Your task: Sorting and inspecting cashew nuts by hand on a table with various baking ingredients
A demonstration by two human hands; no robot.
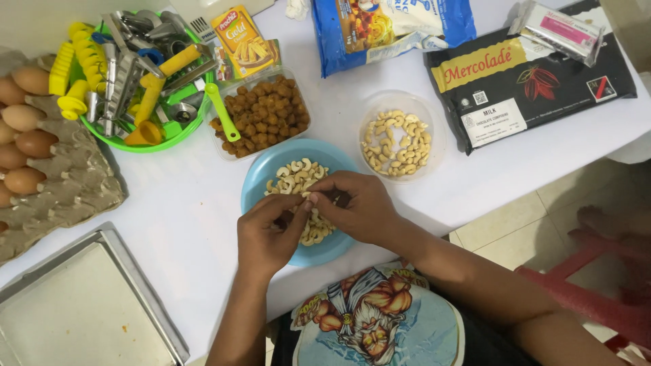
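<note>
Brown eggs (20, 146) sit far left in their carton (74, 183); over the blue plate (268, 173) both hands meet, left hand (266, 237) and right hand (356, 207) pinching a cashew (313, 198) between fingertips, cashew tub (397, 139) just beyond, chocolate pack (529, 74) far right.

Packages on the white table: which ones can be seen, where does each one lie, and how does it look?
Small carton: top, beside the green basket; yellow-orange, rectangular.
Blue bag: top centre; crumpled, blue and white.
Black chocolate block pack: top right; flat, black, with yellow band and white label.
Small wrapped bar: lying on the black pack; clear wrap, pink-white label.
</note>
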